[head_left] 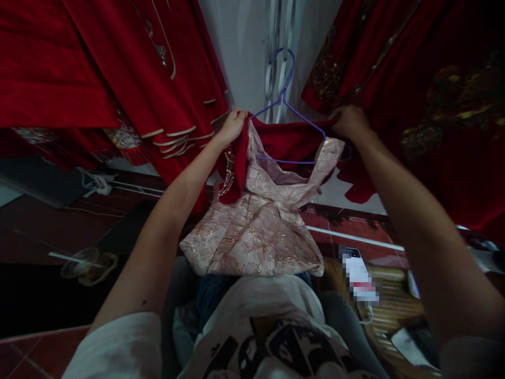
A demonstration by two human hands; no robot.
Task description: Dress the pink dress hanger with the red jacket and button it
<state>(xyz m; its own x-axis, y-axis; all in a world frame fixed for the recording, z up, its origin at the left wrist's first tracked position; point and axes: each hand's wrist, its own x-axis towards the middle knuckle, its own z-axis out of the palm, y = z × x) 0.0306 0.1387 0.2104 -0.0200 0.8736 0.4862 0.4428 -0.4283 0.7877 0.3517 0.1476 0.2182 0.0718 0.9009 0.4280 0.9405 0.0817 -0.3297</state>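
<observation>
A pale pink and gold brocade dress [264,226] hangs in front of me by its straps from a purple hanger [290,100], its lower part near my lap. Behind its neckline stretches a piece of red cloth [272,136]; beaded trim [228,176] shows on its left end. My left hand [235,125] is closed on the upper left edge of this cloth, beside the left strap. With bent fingers, my right hand [351,120] grips the cloth's upper right edge, past the hanger's right arm. Its fingertips are partly hidden in shadow.
Red garments with pale edging [158,73] hang at the left, and darker red embroidered ones [445,105] at the right. The hanger hooks onto metal handles [270,79]. A phone [360,276] lies on a slatted wooden seat [389,300]. A plastic cup [92,263] stands at lower left.
</observation>
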